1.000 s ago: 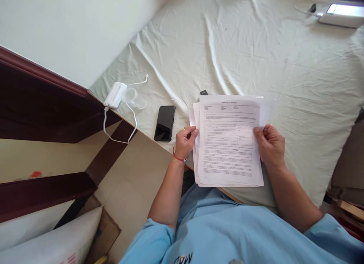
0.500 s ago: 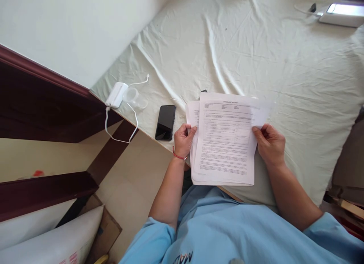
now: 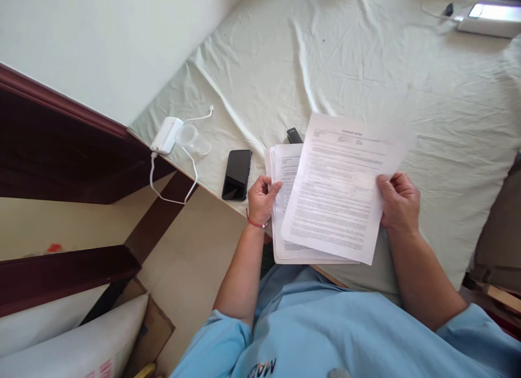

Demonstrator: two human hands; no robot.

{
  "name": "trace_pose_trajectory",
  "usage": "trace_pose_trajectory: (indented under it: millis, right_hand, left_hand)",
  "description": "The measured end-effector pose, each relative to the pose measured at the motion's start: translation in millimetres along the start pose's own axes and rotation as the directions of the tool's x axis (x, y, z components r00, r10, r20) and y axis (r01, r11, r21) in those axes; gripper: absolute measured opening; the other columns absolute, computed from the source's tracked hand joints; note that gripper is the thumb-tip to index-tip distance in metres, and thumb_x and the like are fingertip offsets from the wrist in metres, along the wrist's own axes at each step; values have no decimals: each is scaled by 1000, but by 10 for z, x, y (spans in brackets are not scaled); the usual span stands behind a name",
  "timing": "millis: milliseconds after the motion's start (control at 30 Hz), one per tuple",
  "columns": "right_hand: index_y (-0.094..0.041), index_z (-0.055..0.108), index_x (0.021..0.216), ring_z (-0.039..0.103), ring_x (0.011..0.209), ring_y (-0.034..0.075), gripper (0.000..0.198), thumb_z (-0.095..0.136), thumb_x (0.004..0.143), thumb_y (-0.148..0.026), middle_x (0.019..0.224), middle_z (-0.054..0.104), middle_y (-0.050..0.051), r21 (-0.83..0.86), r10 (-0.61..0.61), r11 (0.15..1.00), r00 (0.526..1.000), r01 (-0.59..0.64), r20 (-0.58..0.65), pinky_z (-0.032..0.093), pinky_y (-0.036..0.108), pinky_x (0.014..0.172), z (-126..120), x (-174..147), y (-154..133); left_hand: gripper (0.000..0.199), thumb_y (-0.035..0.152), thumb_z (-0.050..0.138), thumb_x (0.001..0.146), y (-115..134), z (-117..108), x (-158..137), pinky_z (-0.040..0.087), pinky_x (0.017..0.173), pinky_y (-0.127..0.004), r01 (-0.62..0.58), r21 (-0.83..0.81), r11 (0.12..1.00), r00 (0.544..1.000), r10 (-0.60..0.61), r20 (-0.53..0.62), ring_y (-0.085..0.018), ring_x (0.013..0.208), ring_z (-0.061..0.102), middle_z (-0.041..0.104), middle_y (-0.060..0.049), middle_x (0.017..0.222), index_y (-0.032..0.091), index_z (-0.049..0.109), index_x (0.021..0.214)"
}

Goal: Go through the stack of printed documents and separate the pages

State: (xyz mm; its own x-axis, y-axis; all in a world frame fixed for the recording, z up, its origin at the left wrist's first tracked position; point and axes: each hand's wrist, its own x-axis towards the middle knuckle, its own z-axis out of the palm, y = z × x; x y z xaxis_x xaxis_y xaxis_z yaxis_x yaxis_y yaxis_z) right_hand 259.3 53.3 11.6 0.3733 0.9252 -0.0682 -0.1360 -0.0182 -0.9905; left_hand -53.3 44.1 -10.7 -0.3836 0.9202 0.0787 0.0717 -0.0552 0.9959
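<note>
the right hand (image 3: 401,203) pinches the right edge of the top sheet (image 3: 337,196), thumb on top, and there it goes: against 0.5 seconds ago, that page has swung rightward and now tilts, lying askew over the rest. the left hand (image 3: 263,202) pinches the left edge of the paper stack (image 3: 285,169), at the near edge of the counter (image 3: 439,123). so the 2 layers come apart, overlapping only partly, and print on the page below shows. thin, crisp white paper, rectangular, packed with small type, its upper right corner blurred. just beyond the stack, more of a slim black object (image 3: 293,135) peeks out. leftward, a glossy black phone (image 3: 236,174) lies flat; farther along, a clear plastic container (image 3: 188,134) sits beside a smooth white device (image 3: 167,135) with a looping white cable (image 3: 196,174). beneath, pale cloth (image 3: 252,69) wrinkles in long, soft ridges.
</note>
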Motion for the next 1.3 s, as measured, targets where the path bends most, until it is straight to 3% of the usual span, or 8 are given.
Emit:
trace_pose_trajectory:
  millis: [133,233,300,600,833,1067,1167,1300]
  right_hand:
    - [-25,67,94,62,65,17,35,81,82,-54,83,74,1,-317,-10,946,979,76,203,50,30,58,-30,-28,49]
    - [-24,66,96,60,63,19,36,78,82,-54,76,72,0,-563,-10,810,962,167,271,48,33,60,-35,-48,18]
    - [-24,65,98,62,66,21,36,77,82,-54,79,73,2,-602,-12,776,958,189,286,49,36,64,-26,-56,-17]
    - [-25,63,102,68,79,26,36,76,82,-52,93,77,5,-579,28,802,959,147,284,55,42,74,-20,-33,-21]
    - [-25,71,115,74,92,28,37,77,85,-45,105,80,6,-522,55,846,956,109,289,60,42,77,-13,-46,-47]
    - [-23,80,103,76,82,26,33,79,84,-51,97,82,5,-351,228,931,913,-103,338,61,38,69,-20,-95,-66]
    - [-24,80,101,77,91,29,33,79,85,-54,102,82,5,-340,103,940,965,-16,239,64,41,75,-39,-99,-15]
    - [-26,79,109,76,108,32,34,78,88,-53,113,82,7,-279,-91,953,991,116,102,62,51,97,-30,-73,23]
  left_hand:
    - [51,59,95,66,38,8,-8,47,62,-22,-9,-23,1000,1000,9,17,-10,63,57,65,5,71,20,63,75]
    - [50,56,96,65,47,6,-15,45,59,-21,-22,-41,999,999,23,27,-9,60,55,64,6,69,20,63,75]
    - [49,54,97,66,49,4,-18,44,58,-21,-28,-55,998,999,30,37,-8,60,55,63,6,67,19,63,74]
    - [45,51,96,68,40,-8,-34,48,63,-22,-43,-90,995,995,51,81,-9,63,58,67,4,70,19,64,75]
    - [40,58,80,87,65,-33,-35,46,62,-22,-108,-7,994,990,108,85,-10,64,54,61,4,72,21,65,83]
    - [34,57,70,96,41,-61,-32,51,76,-26,-138,54,989,986,132,101,-14,79,62,68,0,86,23,71,95]
    - [37,58,70,95,11,-48,-17,52,79,-28,-140,66,988,986,134,95,-16,82,65,70,-1,90,24,70,108]
    - [52,59,70,96,-6,-19,-6,47,64,-25,-115,8,993,988,113,104,-12,64,58,65,3,81,30,57,137]
